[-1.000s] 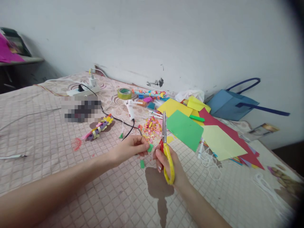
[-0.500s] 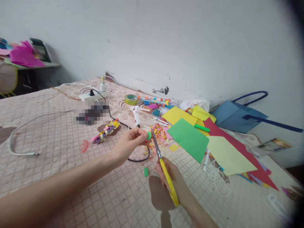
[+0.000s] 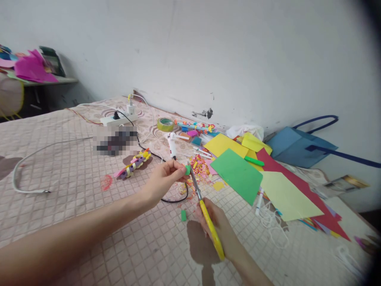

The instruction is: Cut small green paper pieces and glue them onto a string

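My left hand (image 3: 166,176) pinches a small green paper piece (image 3: 187,170) between thumb and fingers, above the patterned mat. My right hand (image 3: 218,228) grips yellow-handled scissors (image 3: 205,212); their blades point up and left, and the tips touch the green piece. A second small green scrap (image 3: 183,215) lies on the mat just below my hands. Behind the blades a heap of colourful paper clippings (image 3: 198,167) is spread out.
Green (image 3: 236,174), yellow (image 3: 222,143), pale yellow and red paper sheets lie to the right, with a blue bag (image 3: 293,145) behind them. A glue gun (image 3: 172,145), tape roll (image 3: 165,124), power strip (image 3: 117,118), cables and a colourful paper chain (image 3: 133,163) sit further back.
The scissors tilted from upright toward the green piece and their tips now meet it. My left hand rose slightly with the piece. The camera view shifted left.
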Demonstrator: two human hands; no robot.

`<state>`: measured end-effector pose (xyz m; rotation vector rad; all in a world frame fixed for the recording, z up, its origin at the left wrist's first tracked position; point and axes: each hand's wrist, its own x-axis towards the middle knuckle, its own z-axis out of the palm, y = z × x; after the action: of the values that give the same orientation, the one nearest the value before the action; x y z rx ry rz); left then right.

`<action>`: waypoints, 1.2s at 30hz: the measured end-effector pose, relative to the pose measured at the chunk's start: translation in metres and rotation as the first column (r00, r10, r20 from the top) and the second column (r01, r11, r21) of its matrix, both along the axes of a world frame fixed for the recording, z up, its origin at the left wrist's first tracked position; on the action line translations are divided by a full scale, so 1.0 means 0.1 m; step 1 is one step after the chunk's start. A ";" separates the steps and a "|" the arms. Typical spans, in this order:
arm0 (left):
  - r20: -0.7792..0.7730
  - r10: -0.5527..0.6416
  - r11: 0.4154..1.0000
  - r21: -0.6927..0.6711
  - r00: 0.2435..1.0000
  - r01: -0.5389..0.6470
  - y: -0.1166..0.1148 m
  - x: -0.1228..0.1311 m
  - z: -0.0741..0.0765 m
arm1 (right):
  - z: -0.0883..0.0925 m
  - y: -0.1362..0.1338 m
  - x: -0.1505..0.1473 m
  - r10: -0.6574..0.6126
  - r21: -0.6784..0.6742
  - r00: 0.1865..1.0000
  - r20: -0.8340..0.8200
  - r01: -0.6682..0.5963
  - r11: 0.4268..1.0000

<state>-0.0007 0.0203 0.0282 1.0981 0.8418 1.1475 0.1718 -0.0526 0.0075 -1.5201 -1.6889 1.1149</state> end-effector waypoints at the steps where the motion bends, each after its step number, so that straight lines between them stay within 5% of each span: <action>1: 0.000 -0.003 1.000 0.004 1.000 0.003 0.00 0.00 0.00 | 0.00 0.00 0.00 0.001 0.002 1.000 -0.005 -0.001 1.000; 36: 0.045 0.002 1.000 -0.005 0.999 -0.002 -0.01 0.01 -0.01 | -0.02 -0.01 0.03 -0.026 0.000 1.000 -0.002 0.026 1.000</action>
<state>-0.0001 0.0196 0.0269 1.0638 0.8107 1.1666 0.1743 -0.0533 0.0054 -1.5365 -1.6630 1.1025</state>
